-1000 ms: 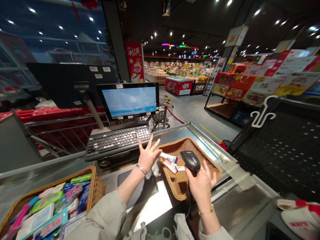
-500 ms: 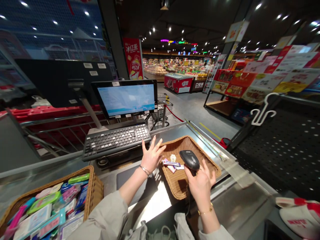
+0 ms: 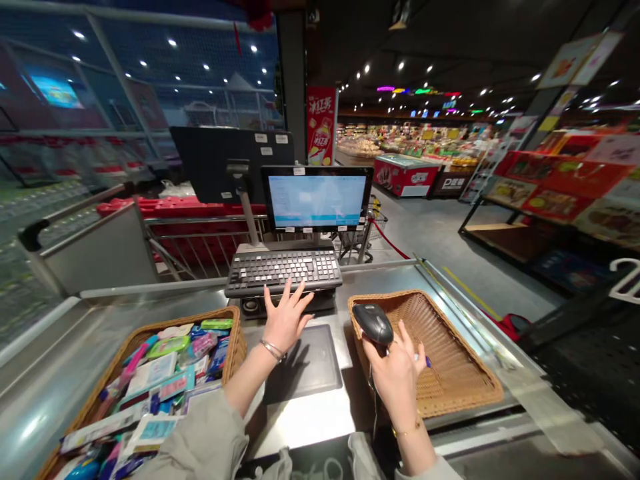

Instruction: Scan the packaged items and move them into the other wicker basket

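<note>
My right hand [image 3: 397, 367] is closed around the handle of a black barcode scanner [image 3: 374, 324], above the near left side of a wicker basket [image 3: 463, 333]. Behind that hand a small purple end of a packet [image 3: 428, 361] shows; the rest is hidden. Fingers spread, my left hand [image 3: 286, 323] hovers in front of the keyboard [image 3: 285, 270] and holds nothing. Below it is a dark flat pad [image 3: 313, 363] set in the counter. To the left, a second wicker basket [image 3: 235, 357] is heaped with several colourful packaged goods [image 3: 160, 373].
A lit monitor [image 3: 316, 200] stands behind the keyboard, with the dark back of another screen [image 3: 215, 163] at its left. The metal counter [image 3: 125, 303] runs across the front. Beyond it are a metal railing [image 3: 190, 247] and a shopping cart [image 3: 377, 223].
The view has swung left, bringing more of the left basket into sight. My left hand has moved from the right basket's edge toward the keyboard. The scanner stays in my right hand.
</note>
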Tool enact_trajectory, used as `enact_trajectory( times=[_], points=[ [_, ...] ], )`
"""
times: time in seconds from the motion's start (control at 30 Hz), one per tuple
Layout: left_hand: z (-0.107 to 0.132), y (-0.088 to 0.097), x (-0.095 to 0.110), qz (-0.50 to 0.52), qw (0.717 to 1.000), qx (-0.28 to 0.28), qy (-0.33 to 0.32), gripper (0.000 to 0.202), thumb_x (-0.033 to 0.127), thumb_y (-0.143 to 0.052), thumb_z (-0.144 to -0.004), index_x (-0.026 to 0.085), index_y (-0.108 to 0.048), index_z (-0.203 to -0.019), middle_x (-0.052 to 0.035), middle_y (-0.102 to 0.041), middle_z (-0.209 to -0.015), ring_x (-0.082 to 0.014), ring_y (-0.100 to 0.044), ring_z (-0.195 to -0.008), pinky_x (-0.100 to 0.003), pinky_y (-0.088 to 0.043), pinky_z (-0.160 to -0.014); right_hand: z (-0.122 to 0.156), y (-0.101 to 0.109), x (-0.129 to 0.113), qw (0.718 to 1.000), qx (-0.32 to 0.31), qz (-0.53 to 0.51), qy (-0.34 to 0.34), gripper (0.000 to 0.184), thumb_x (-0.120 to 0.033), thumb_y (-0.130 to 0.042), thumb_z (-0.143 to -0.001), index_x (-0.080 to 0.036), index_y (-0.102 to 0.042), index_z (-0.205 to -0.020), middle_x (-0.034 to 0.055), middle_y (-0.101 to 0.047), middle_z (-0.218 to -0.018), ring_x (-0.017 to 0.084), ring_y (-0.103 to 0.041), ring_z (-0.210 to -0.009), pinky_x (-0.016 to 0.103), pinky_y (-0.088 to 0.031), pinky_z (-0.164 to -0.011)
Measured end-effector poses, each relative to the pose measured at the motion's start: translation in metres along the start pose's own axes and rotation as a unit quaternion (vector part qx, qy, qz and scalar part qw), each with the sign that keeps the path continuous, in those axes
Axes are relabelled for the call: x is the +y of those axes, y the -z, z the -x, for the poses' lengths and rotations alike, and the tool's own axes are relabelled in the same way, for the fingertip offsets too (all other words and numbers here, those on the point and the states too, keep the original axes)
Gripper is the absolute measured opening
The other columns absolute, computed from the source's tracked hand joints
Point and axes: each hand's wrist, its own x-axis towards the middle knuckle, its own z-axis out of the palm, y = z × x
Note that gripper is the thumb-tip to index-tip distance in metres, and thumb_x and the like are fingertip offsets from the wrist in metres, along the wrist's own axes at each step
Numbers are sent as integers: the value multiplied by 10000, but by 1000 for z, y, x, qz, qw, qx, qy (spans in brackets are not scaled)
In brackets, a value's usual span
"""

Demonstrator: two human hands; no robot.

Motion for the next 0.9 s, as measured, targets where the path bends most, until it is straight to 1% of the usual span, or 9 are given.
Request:
enact_trajectory(
  times=[0.17, 0.23, 0.3, 0.43, 0.53, 0.6, 0.77, 0.9],
  points=[
    [24, 13, -27, -19, 999, 1, 42, 409, 355, -554, -903, 301, -553, -1309, -67, -419, -1500, -347, -241, -1447, -755, 51, -1081, 6, -11, -19, 999, -21, -6, 23, 415, -509, -467, -863, -213, -688, -1052, 90, -669, -1206, 287, -389, -1349, 549, -101, -1116],
    [33, 16, -35, -24, 998, 4, 53, 414, 354, -547, -907, 299, -545, -1317, -71, -415, -1502, -345, -236, -1449, -753, 58, -1080, 8, -14, -25, 999, -25, -3, 34, 423, -506, -469, -859, -202, -683, -1061, 101, -669, -1203, 291, -385, -1352, 549, -117, -1111],
    [41, 19, -41, -28, 998, 9, 64, 416, 352, -543, -910, 293, -542, -1321, -76, -417, -1501, -341, -228, -1452, -747, 59, -1085, 11, -16, -32, 998, -32, -3, 49, 409, -500, -477, -855, -201, -687, -1040, 97, -684, -1172, 291, -395, -1347, 549, -114, -1114],
    [60, 27, -54, -34, 995, 3, 98, 426, 341, -554, -902, 288, -539, -1325, -78, -416, -1503, -341, -220, -1455, -744, 54, -1089, 17, -21, -48, 995, -51, -22, 87, 339, -469, -498, -852, -221, -697, -972, 58, -704, -1129, 293, -402, -1346, 553, -117, -1117],
    [78, 34, -66, -40, 991, -7, 131, 449, 334, -558, -898, 288, -521, -1342, -77, -404, -1511, -341, -212, -1457, -743, 53, -1090, 24, -26, -64, 991, -65, -36, 115, 325, -452, -491, -860, -215, -698, -945, 72, -697, -1147, 302, -405, -1344, 565, -134, -1109],
    [92, 37, -76, -44, 987, -13, 155, 452, 332, -555, -898, 290, -516, -1347, -74, -399, -1514, -339, -216, -1456, -742, 56, -1090, 28, -30, -75, 987, -78, -47, 131, 313, -448, -500, -861, -214, -698, -925, 73, -699, -1140, 306, -406, -1343, 572, -120, -1112],
    [124, 41, -96, -61, 976, -28, 206, 444, 315, -541, -900, 294, -519, -1343, -69, -401, -1513, -333, -201, -1461, -735, 64, -1093, 38, -45, -99, 978, -115, -73, 157, 260, -423, -530, -847, -225, -693, -893, 57, -711, -1101, 310, -402, -1349, 586, -98, -1112],
    [143, 41, -105, -73, 968, -48, 235, 446, 314, -534, -901, 290, -516, -1346, -72, -394, -1517, -328, -193, -1464, -725, 61, -1103, 47, -53, -115, 970, -141, -82, 181, 260, -409, -514, -849, -223, -686, -907, 69, -712, -1088, 317, -394, -1352, 610, -86, -1105]
  ],
)
